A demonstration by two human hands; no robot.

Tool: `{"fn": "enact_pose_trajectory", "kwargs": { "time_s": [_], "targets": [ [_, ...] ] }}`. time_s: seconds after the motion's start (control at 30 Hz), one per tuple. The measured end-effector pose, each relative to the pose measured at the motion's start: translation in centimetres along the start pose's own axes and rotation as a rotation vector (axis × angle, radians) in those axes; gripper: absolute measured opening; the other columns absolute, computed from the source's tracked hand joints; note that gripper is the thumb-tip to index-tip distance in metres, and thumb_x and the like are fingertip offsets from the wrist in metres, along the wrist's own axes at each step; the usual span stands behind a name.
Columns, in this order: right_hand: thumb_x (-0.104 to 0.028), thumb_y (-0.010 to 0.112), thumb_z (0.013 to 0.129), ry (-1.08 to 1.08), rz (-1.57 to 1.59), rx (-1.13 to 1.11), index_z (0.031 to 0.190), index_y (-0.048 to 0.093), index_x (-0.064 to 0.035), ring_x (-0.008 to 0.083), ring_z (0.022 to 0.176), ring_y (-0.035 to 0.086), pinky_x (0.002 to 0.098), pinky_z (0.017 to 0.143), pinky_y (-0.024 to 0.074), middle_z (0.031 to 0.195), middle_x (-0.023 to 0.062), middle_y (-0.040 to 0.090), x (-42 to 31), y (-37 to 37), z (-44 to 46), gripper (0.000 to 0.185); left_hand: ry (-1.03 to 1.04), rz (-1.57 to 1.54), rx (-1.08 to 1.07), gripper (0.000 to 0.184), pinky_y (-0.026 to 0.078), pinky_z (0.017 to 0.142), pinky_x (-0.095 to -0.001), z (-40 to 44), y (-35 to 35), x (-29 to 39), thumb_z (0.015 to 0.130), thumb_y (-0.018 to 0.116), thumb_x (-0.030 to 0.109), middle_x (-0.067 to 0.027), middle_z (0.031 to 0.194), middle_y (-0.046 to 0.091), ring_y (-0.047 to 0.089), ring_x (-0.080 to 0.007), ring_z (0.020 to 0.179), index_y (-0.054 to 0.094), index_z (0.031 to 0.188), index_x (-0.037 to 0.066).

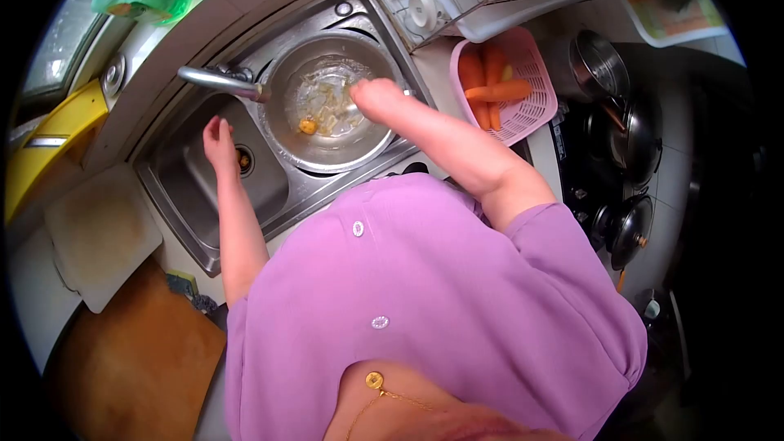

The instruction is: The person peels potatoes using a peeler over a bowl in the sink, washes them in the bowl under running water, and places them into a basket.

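Purple cloth of the person's shirt lies nearest the head camera, with a gold pendant on a chain at its neckline. Farther off, a double sink is set into the surface. Its right basin bears a metal bowl with water, pale scraps and an orange-yellow lump inside. Over the bowl's right part, the right hand is curled in; whether it grips anything cannot be told. Above the left basin, the left hand appears free, its fingers loosely bent, near the faucet, whose spout reaches to the bowl's left rim. Just right of the sink, a pink basket holds carrots. Farther right stand a pot and a lidded pan. At far right of the sink, a white cup sits in a wire rack. At near left lie a brown board, a pale board and a sponge.
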State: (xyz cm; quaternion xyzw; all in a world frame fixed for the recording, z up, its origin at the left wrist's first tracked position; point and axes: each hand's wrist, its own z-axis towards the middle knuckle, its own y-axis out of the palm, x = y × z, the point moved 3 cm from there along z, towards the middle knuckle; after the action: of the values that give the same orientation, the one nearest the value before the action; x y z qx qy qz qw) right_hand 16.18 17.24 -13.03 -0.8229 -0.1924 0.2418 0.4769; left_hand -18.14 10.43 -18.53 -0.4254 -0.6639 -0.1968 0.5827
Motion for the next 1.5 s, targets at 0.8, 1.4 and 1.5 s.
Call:
{"fn": "enact_pose_trajectory", "kwargs": {
  "time_s": [0.8, 1.4, 1.5],
  "targets": [
    [-0.026, 0.054, 0.093, 0.622, 2.014, 0.801, 0.12, 0.052, -0.0025, 0.0027, 0.054, 0.038, 0.0154, 0.046, 0.0322, 0.104, 0.0074, 0.063, 12.4, -4.1, -23.1, 0.036, 0.438, 0.538, -0.5, 0.018, 0.05, 0.077, -0.0355, -9.9, 10.5, 1.3, 0.084, 0.056, 0.011, -0.0132, 0.098, 0.061, 0.062, -0.0282, 0.087, 0.063, 0.101, 0.006],
    [-0.019, 0.053, 0.085, 0.515, 1.311, 0.056, 0.112, 0.05, -0.0026, 0.0106, 0.059, 0.055, 0.0251, 0.054, 0.0443, 0.082, 0.0055, 0.061, 4.8, -1.9, -18.4, 0.032, 0.774, 1.179, -0.97, 0.028, 0.049, 0.08, -0.0452, -9.6, 20.9, -6.2, 0.08, 0.054, 0.014, -0.0163, 0.105, 0.055, 0.057, -0.0335, 0.099, 0.058, 0.108, 0.015],
    [-0.024, 0.056, 0.084, 0.46, 1.274, 0.025, 0.11, 0.051, -0.0046, 0.0127, 0.06, 0.055, 0.0278, 0.056, 0.0448, 0.081, 0.0051, 0.061, 4.0, -1.9, -16.7, 0.033, 0.765, 1.2, -0.936, 0.03, 0.049, 0.079, -0.0457, -9.8, 19.7, -7.1, 0.077, 0.058, 0.012, -0.0166, 0.106, 0.055, 0.057, -0.0342, 0.098, 0.057, 0.106, 0.012]
  ]
}}
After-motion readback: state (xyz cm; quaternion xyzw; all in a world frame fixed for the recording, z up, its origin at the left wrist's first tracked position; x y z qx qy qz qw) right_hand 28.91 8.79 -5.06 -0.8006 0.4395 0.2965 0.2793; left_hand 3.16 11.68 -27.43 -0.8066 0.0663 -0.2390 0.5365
